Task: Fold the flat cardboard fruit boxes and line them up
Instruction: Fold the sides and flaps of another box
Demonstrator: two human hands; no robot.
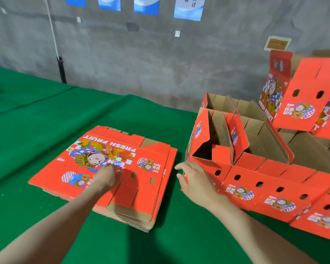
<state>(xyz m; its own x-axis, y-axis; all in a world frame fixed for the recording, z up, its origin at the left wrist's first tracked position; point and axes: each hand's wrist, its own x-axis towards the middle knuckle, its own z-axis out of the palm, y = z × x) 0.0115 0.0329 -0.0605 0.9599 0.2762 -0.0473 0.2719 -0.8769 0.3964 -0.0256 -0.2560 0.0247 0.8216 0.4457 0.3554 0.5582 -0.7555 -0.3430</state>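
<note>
A stack of flat fruit boxes (122, 155) lies mid-frame on the green-covered surface (36, 121). The left hand (107, 177) rests on the top sheet, but blur hides whether its fingers grip it. At 3 o'clock from the stack stand the folded boxes (242, 187), tops open. The right hand (195, 178), fingers spread and loose, holds nothing beside the nearest box's corner.

green cloth (46, 115) on table | grey wall (160, 63) | blue posters (189, 8) | white cord (52, 31) | framed plaque (277, 43)
</note>
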